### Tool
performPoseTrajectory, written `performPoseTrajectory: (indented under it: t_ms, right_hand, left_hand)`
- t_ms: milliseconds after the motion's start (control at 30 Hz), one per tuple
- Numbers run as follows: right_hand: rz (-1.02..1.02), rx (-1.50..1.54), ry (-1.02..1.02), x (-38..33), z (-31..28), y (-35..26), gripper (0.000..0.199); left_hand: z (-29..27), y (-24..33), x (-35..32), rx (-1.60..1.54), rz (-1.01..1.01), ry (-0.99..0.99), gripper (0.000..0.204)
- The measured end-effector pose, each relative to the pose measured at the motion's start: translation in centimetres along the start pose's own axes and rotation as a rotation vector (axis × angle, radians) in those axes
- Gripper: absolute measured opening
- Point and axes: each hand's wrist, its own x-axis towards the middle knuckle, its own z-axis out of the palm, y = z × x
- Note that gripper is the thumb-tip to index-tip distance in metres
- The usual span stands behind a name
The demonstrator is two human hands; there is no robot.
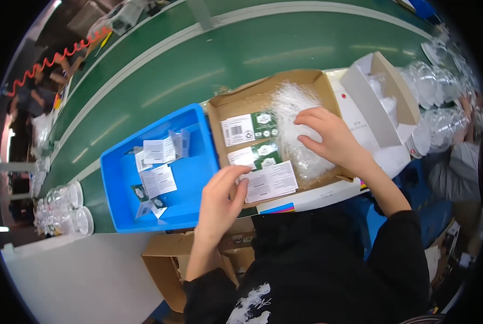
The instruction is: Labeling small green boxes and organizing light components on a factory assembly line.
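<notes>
A shallow cardboard box (214, 114) in front of me holds green-and-white printed cards (238, 129) and a pile of thin clear plastic strands (290, 108). My right hand (333, 137) is over that pile, thumb and fingers apart, with nothing seen between them. My left hand (220, 197) is at the box's near left corner. Its thumb and forefinger are parted beside the left edge of a white printed card (271, 182); whether they touch it I cannot tell. Left of the box, a blue plastic bin (198, 162) contains several loose folded cards (159, 181).
A grey-white open carton (360, 89) with white contents leans at the right. Clear round containers (433, 86) stand beyond it, near another person's hand (464, 105). More clear containers (68, 208) lie at the left. The green table (187, 70) stretches behind; an open cardboard box (166, 264) sits below.
</notes>
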Motion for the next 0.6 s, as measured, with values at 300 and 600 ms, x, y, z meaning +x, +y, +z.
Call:
performPoseTrajectory:
  t_ms: [300, 600]
  right_hand:
    - [0.13, -0.202, 0.129, -3.4, 0.5, 0.1, 0.037]
    - [0.274, -0.042, 0.216, -2.5, 0.5, 1.0, 0.007]
  left_hand:
    - [4.3, 0.0, 5.5, 0.838, 0.143, -0.712, 0.042]
    - [1.8, -3.2, 8.5, 0.229, -0.04, -0.848, 0.014]
